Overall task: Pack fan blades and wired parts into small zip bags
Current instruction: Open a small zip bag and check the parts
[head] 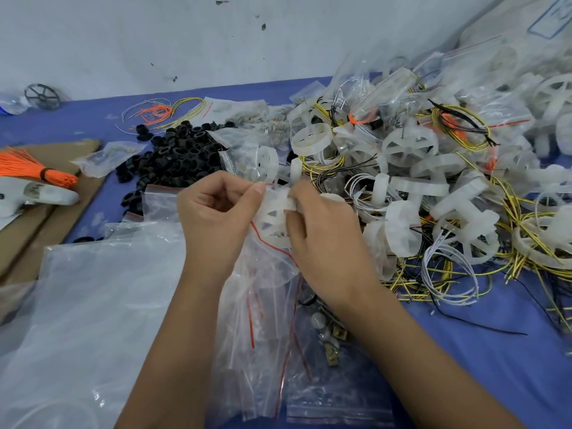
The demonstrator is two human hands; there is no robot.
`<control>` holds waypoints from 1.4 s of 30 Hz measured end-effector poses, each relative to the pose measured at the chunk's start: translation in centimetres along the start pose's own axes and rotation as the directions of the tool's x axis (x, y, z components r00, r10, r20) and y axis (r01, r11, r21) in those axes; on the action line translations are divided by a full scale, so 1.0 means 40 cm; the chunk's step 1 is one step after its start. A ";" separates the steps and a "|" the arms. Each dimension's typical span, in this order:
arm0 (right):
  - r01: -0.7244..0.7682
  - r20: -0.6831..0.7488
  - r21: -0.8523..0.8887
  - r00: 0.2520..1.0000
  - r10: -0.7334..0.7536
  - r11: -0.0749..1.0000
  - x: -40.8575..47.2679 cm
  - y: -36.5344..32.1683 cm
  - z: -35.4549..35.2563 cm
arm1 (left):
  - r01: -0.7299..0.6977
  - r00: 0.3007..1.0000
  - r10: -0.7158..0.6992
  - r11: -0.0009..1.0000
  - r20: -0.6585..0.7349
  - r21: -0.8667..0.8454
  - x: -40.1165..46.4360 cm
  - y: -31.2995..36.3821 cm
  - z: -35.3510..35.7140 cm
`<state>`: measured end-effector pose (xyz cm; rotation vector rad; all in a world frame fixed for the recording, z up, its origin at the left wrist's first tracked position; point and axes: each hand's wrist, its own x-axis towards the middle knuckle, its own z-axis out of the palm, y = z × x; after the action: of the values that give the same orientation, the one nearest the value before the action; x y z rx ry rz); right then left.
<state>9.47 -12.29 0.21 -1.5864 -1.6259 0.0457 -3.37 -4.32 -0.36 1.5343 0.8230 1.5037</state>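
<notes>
The step in hand seems to be the loading of one bag. The left hand point(216, 212) pinches the mouth of a small clear zip bag with a red seal line point(263, 264), and the right hand point(322, 230) holds a white translucent plastic fan blade wheel point(274, 219) with curled fingers at this opening, above the blue tabletop point(464, 351). The next move probably needs the mouth kept wide while the wheel is pushed fully inside.

I can read no text anywhere; the blue-outlined label point(549, 17) on the clear bag at the top right is too blurred to make out.
</notes>
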 end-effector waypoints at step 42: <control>-0.239 0.469 0.270 0.879 0.089 0.933 0.078 0.051 -0.158 | -0.093 0.982 0.158 0.888 -0.108 0.450 0.048 0.117 0.161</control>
<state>15.22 -12.48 4.77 -1.5213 -1.7062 0.7882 2.77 -5.45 4.96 1.8548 1.2380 1.6067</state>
